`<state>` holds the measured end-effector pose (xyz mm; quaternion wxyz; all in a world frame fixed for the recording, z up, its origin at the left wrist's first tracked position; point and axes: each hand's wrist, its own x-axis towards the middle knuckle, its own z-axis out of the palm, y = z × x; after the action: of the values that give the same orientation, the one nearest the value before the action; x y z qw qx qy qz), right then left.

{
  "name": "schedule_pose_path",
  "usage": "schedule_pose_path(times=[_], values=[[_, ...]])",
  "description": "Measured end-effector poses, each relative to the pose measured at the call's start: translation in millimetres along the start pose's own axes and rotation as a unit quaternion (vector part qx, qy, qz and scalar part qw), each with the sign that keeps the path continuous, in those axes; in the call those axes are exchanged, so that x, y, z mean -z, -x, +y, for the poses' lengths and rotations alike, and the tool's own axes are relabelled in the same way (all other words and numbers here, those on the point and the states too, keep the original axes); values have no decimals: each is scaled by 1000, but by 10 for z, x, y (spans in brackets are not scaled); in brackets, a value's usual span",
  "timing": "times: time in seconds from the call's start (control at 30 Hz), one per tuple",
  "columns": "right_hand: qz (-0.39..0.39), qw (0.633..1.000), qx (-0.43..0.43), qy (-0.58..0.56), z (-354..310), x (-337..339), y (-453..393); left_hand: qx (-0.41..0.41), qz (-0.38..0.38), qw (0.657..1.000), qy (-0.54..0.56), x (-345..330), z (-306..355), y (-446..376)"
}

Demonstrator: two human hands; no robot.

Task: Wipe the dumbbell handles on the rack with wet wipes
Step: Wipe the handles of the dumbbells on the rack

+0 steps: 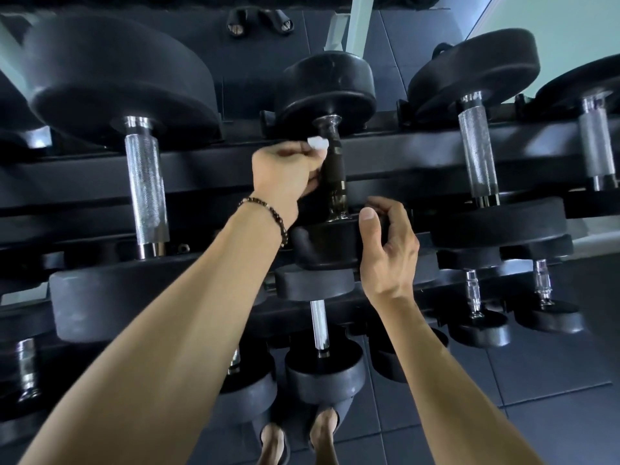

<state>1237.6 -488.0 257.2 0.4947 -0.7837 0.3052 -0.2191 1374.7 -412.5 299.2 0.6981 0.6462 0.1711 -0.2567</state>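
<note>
left hand (285, 172) — grip pinching white wipe (317, 142) against dark dumbbell handle (333, 166) | right hand (389, 250) — grip curled round near dumbbell head (325, 243) just below

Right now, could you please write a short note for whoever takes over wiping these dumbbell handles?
Left hand pinches a white wet wipe against the dark handle of the middle dumbbell on the upper rack row.
Right hand grips that dumbbell's near head, steadying it.
Done: cannot tell which handles are already wiped.
Left: finish this handle, then check the knurled handles on both sides and the lower row.
</note>
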Motion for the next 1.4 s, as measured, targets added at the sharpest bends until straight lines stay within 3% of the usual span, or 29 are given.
schedule_pose_path(times=[0.1,0.3,0.47,0.7,0.9,1.1,1.27,1.4], values=[[-3,1000,-5,1,0,0,6,18,-29,999,-28,131,-120,96],[-6,1000,5,-4,13,15,-9,61,-47,987,144,-79,73,-258],[-7,1000,4,-4,16,26,-3,42,-58,997,17,118,-202,43],[-16,1000,2,-5,21,26,-28,1,-20,996,83,-79,50,-229],[-14,1000,3,-1,19,25,-16,7,-73,994,-79,179,-328,6],[-24,1000,4,0,9,39,-22,30,-77,996,36,-32,-61,-227],[-23,1000,-3,1,38,38,-23,47,-121,990,-61,98,-184,-80],[-25,1000,0,-3,32,31,-21,68,-67,991,89,-55,52,-306]])
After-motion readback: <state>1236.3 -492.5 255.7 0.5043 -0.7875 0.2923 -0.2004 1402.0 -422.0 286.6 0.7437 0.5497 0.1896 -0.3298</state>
